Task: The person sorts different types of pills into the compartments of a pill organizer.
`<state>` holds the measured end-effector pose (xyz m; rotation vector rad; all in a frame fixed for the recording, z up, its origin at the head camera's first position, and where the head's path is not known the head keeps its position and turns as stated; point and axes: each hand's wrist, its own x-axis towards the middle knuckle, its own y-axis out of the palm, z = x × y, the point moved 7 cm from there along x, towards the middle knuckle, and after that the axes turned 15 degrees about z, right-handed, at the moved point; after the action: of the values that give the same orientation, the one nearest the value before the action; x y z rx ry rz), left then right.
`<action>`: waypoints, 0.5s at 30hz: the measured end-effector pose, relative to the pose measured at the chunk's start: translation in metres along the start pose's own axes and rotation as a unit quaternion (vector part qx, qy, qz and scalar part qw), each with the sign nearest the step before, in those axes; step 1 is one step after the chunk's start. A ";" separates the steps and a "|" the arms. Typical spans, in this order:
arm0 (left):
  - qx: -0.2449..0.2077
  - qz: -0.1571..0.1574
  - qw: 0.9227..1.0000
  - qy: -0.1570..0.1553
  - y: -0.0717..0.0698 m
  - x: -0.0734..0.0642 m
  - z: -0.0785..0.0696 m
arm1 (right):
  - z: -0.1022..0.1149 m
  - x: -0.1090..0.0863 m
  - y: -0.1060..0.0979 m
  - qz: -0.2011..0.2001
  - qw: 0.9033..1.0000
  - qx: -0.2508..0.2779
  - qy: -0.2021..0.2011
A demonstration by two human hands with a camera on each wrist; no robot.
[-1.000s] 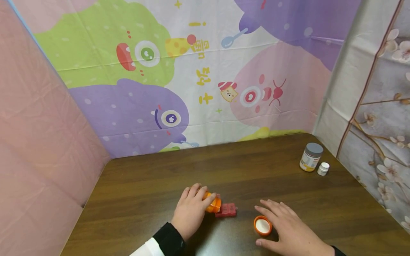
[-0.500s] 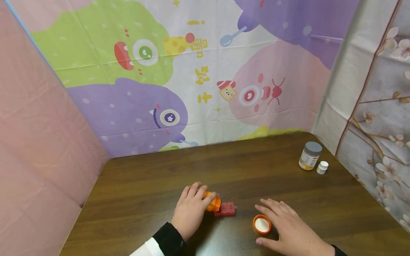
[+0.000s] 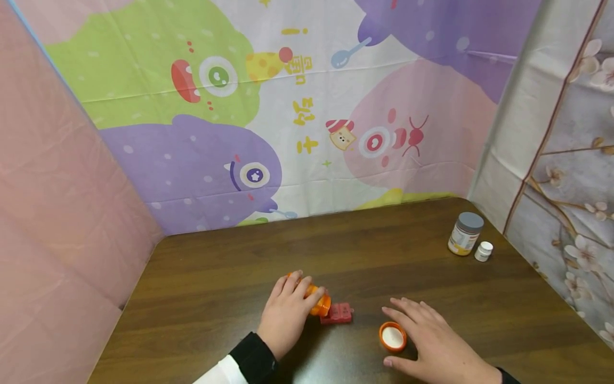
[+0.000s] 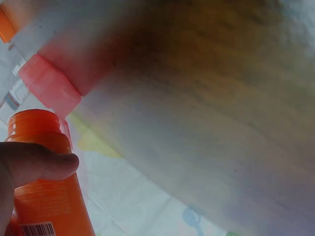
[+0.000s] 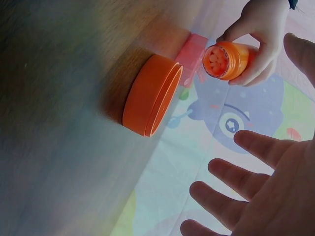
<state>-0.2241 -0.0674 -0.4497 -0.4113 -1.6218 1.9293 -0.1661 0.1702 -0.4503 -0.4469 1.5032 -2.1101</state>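
My left hand (image 3: 286, 314) grips an orange pill bottle (image 3: 320, 304), tipped on its side with its mouth over a red pill organizer (image 3: 337, 313). In the right wrist view the open mouth of the bottle (image 5: 231, 60) shows several tablets (image 5: 215, 61) inside. The left wrist view shows my thumb (image 4: 44, 164) across the bottle (image 4: 47, 196), beside the red organizer (image 4: 49, 83). My right hand (image 3: 431, 341) is spread with straight fingers beside the orange cap (image 3: 393, 337), which lies with its white inside up. No contact with the cap shows.
A jar with a grey lid (image 3: 466, 233) and a small white bottle (image 3: 484, 251) stand at the far right of the brown wooden table (image 3: 230, 277). A cartoon-print cloth (image 3: 307, 176) hangs behind the table, with pink and floral cloths at the sides.
The head view shifts slightly. The left hand keeps the bottle tipped by the organizer with hardly any movement, and the right hand stays beside the cap.
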 end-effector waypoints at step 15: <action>0.004 -0.003 1.000 0.004 0.000 -0.001 -0.001 | 0.000 0.001 0.001 -0.001 1.000 -0.002 -0.003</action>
<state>-0.2229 -0.0669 -0.4504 -0.4088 -1.6081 1.9266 -0.1664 0.1691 -0.4513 -0.4562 1.5038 -2.1069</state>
